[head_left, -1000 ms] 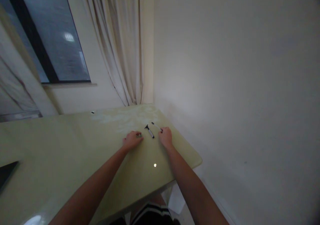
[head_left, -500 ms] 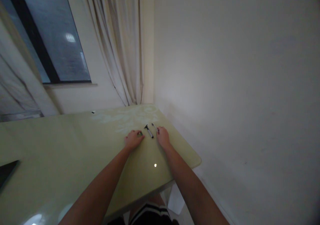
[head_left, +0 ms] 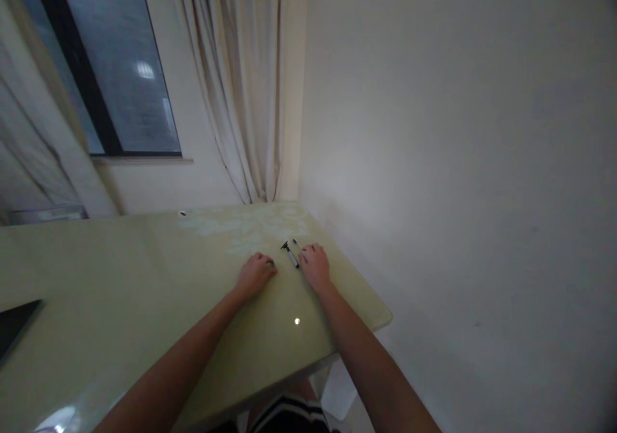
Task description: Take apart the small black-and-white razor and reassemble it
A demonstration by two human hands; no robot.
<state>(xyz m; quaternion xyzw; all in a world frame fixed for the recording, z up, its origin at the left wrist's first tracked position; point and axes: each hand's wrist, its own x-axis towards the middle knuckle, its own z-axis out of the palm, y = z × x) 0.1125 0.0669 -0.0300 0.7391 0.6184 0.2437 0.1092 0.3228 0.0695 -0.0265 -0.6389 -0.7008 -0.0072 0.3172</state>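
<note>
A razor (head_left: pixel 292 257) with a black head and a grey-and-black handle lies on the pale green table (head_left: pixel 144 279), between my two hands. My right hand (head_left: pixel 315 266) rests just right of it, fingers curled around a slim pale stick with a dark tip (head_left: pixel 295 243). The stick's lower part is hidden by the fingers. Left of the razor, my left hand (head_left: pixel 256 275) is on the table with its fingers bent and closed together. A small dark bit shows at the fingertips, mostly hidden, too small to name.
A small black-and-white item (head_left: pixel 182 214) lies near the table's far edge. A dark flat object (head_left: pixel 17 324) is at the left. The bare wall (head_left: pixel 434 163) runs along the table's right side; a curtain (head_left: pixel 250 99) hangs behind.
My left hand has shifted slightly left, away from the razor, and its fingers have closed further over the small dark bit. The razor now appears closer to my right hand. The view has shifted slightly.
</note>
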